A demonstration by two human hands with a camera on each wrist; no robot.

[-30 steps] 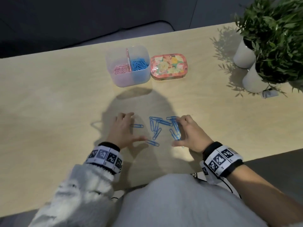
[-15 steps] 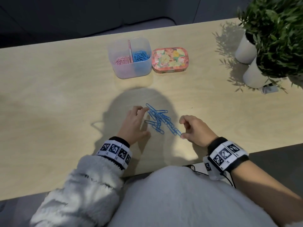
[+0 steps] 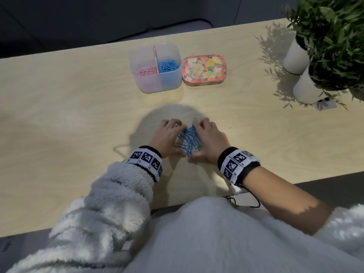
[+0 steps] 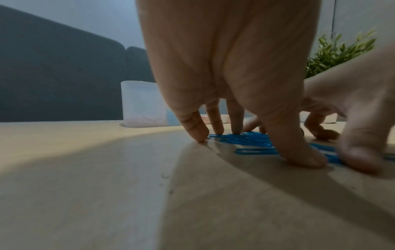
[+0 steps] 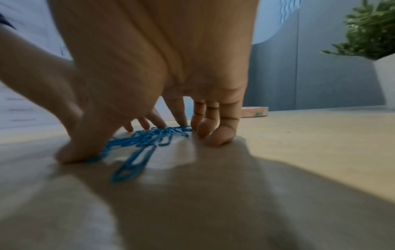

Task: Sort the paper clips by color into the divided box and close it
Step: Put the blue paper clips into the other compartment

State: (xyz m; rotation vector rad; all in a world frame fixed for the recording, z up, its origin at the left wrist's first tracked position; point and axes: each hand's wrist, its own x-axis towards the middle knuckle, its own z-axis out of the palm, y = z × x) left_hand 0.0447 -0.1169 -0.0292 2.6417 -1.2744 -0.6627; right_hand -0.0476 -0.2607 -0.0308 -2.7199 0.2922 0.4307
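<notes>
A pile of blue paper clips (image 3: pixel 189 140) (image 4: pixel 250 140) (image 5: pixel 147 140) lies on the wooden table (image 3: pixel 78 115) near its front edge. My left hand (image 3: pixel 167 136) (image 4: pixel 224 76) and right hand (image 3: pixel 209 140) (image 5: pixel 171 76) flank the pile, fingertips down on the table and touching the clips from both sides, thumbs nearly meeting at the front. No clip is lifted. Farther back stands the translucent divided box (image 3: pixel 159 81) (image 4: pixel 143 104), uncovered, with pink clips (image 3: pixel 146 70) in its left half and blue clips (image 3: pixel 169 66) in its right half. Its floral lid (image 3: pixel 203 68) (image 5: pixel 254 111) lies beside it on the right.
Two white pots with green plants (image 3: pixel 296 54) (image 3: pixel 305 87) stand at the back right, with a small label (image 3: pixel 325 104) by them. The table's front edge (image 3: pixel 315 176) runs close behind my wrists.
The scattered blue clips were swept into one tight pile. Both hands moved inward until they nearly meet around it.
</notes>
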